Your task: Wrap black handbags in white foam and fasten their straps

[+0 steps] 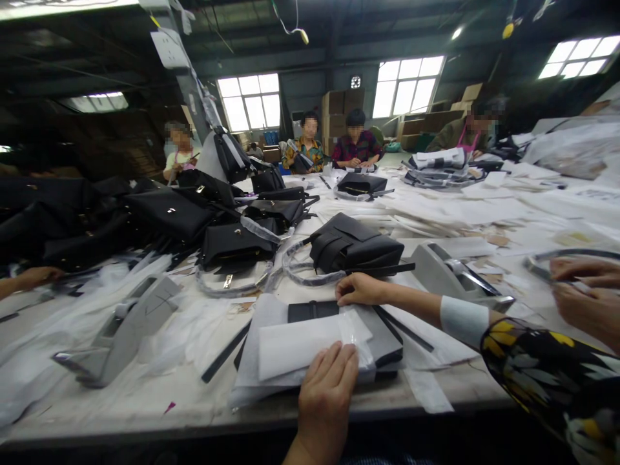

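A flat black bag (pixel 389 336) lies in front of me, partly covered by thin white wrapping sheet (pixel 247 381). On top of it rests a folded white foam packet (pixel 295 349) with a shiny clear end. My left hand (pixel 329 384) lies over the packet's right end, its fingers stretched out flat. Reaching in from the right, my right hand (pixel 362 289) has its fingertips pinched together at the bag's far edge, beside a black strap piece (pixel 312 311). What sits between those fingertips is hidden. A finished black handbag (pixel 356 245) with a plastic-wrapped handle stands just beyond.
Grey tape dispensers stand at left (pixel 128 329) and right (pixel 455 274). Black handbags (pixel 169 213) pile up at the left. A co-worker's hands (pixel 588 290) hold a wrapped strap at the right edge; another hand (pixel 39 278) reaches in at far left. White sheets cover much of the table.
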The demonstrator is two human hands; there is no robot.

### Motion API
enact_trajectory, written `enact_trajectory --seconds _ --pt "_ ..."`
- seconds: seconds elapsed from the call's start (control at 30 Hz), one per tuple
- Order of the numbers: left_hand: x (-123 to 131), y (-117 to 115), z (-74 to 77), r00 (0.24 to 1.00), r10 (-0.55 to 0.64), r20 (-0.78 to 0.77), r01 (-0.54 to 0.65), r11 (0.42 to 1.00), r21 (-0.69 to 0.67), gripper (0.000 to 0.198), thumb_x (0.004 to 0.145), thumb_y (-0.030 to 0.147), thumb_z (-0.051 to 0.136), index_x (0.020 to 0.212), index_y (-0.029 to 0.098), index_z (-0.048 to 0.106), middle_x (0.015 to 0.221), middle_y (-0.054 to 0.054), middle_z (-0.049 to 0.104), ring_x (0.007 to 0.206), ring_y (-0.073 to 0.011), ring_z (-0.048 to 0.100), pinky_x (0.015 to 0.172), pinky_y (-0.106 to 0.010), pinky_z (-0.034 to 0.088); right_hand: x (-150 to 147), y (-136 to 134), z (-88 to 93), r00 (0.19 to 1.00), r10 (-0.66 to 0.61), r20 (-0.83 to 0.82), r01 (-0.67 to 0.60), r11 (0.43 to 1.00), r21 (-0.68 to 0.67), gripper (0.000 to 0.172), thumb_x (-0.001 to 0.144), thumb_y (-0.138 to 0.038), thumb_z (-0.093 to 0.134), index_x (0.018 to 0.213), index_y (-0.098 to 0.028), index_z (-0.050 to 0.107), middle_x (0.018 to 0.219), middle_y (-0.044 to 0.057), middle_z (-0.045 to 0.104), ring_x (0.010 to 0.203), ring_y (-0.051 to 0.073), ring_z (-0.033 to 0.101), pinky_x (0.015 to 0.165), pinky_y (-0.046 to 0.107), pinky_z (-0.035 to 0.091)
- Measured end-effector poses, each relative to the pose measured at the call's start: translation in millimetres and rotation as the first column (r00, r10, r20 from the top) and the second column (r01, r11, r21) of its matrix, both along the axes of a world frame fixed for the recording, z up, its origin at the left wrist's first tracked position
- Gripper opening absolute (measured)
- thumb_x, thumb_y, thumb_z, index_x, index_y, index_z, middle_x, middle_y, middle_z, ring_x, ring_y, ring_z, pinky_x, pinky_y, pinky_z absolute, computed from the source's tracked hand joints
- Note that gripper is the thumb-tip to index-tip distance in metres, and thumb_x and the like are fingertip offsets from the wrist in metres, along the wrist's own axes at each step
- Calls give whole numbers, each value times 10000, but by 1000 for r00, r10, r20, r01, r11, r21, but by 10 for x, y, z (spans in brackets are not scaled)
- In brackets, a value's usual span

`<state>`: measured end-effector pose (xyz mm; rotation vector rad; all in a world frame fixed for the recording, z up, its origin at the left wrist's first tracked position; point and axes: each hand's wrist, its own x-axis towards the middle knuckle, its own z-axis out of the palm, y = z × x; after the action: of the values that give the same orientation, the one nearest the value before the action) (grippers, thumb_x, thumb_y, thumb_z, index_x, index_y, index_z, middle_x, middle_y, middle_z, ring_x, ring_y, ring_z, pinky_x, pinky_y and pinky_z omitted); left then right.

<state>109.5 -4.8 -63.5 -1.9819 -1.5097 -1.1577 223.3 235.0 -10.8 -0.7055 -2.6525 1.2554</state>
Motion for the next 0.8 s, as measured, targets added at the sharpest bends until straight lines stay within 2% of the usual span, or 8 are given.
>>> enact_trajectory --seconds 0.27,0.4,0.6,0.8 --pt "-16 -12 84 999 1 -44 -1 1000 -10 342 1037 208 381 1090 204 719 1176 18 735 1086 -181 691 1012 -300 505 -36 -63 53 996 56 71 -67 983 169 120 789 -244 639 831 -157 710 805 28 697 791 186 617 772 274 438" --pt "-9 -25 60 999 2 -38 -3 1000 -31 319 1027 206 409 1112 209 717 1169 -14 738 1103 -189 685 1011 -315 514 -52 -123 113 988 63 143 -98 963 250 87 804 -193 624 825 -156 699 817 52 695 790 198 605 761 284 426" --pt "5 -6 24 1000 3 -7 -4 1000 -20 336 1033 203 384 1108 215 711 1176 1 736 1107 -182 682 1011 -319 514 -13 -126 232 978 20 205 -77 959 273 144 848 -207 602 926 -165 716 955 89 727 900 224 638 815 278 445" --pt "-3 -8 37 1000 10 -4 -10 1000 -11 349 1037 218 373 1112 213 714 1171 0 737 1100 -185 686 1010 -319 518 -59 -71 282 977 -4 213 -47 970 237 158 866 -230 573 867 -160 714 889 80 723 834 212 638 786 275 445"
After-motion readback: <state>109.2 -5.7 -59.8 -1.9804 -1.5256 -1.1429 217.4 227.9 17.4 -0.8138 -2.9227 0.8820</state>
